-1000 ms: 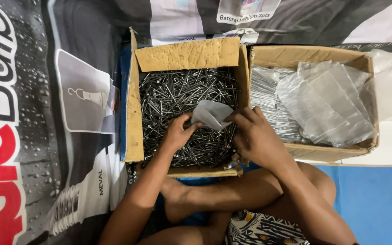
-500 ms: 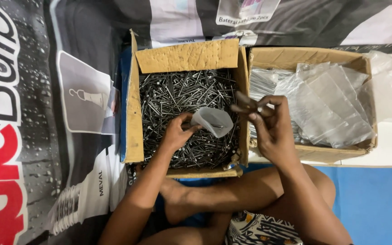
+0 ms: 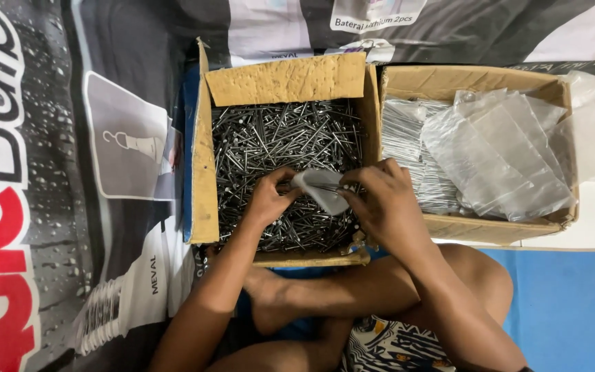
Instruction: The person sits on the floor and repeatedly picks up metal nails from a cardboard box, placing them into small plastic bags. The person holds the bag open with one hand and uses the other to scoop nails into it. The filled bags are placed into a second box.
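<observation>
Pinched between thumb and fingers of the left hand (image 3: 268, 200), a small clear plastic bag (image 3: 321, 187) is held by its left edge, just above a heap of steel nails (image 3: 280, 141). The bag's right edge is met by the fingertips of the right hand (image 3: 380, 203), which are closed together at the bag's mouth; a few nails can be made out inside the bag and at those fingertips, though how many cannot be told. Both hands are kept low over the near half of the heap, the left wrist resting close to the nails.

The nails are contained in an open cardboard box (image 3: 203, 172), whose far flap is folded back and whose near wall is worn and torn at its right corner. Just beside it on the right, touching wall to wall, a second cardboard box (image 3: 497, 231) is seen, filled with packed bags of nails (image 3: 408, 138) and overlaid by a loose stack of empty clear bags (image 3: 504, 151). Both boxes are set on a printed banner (image 3: 49, 172) spread over the floor. Crossed bare legs (image 3: 325, 289) are seen below the boxes, on a blue mat (image 3: 573, 303).
</observation>
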